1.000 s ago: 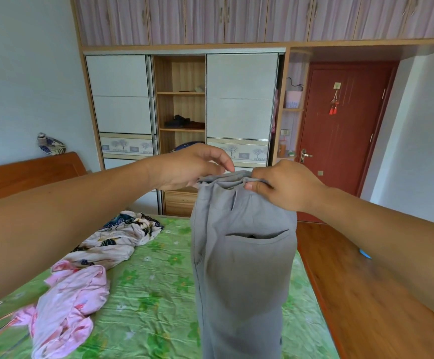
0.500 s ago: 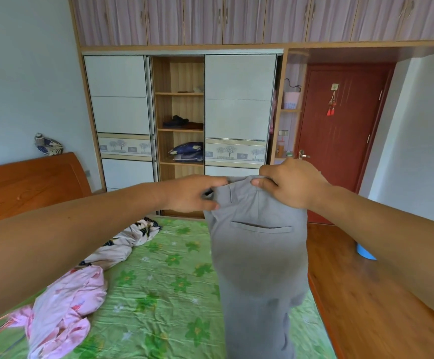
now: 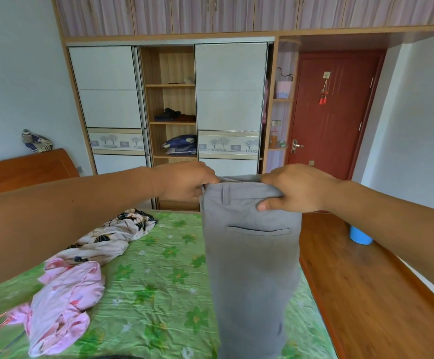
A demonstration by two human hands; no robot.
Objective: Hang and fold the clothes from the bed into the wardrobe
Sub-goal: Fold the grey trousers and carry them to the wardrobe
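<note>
Grey trousers (image 3: 252, 268) hang in front of me over the bed (image 3: 153, 294), back pocket facing me. My left hand (image 3: 185, 181) grips the left end of the waistband and my right hand (image 3: 296, 187) grips the right end, thumb over the fabric. A pink garment (image 3: 63, 304) and a cream patterned garment (image 3: 107, 237) lie crumpled on the green floral sheet at left. The wardrobe (image 3: 169, 104) stands beyond the bed with its middle section open, folded clothes on its shelves.
A wooden headboard (image 3: 27, 167) runs along the left wall. A red door (image 3: 332, 112) stands right of the wardrobe. Wooden floor (image 3: 366, 294) lies to the right of the bed, with a blue container (image 3: 359, 235) on it behind my right arm.
Both hands have lowered the trousers and spread apart along the waistband, pulling it flat and wider. The view has tilted so more wardrobe shelves show.
</note>
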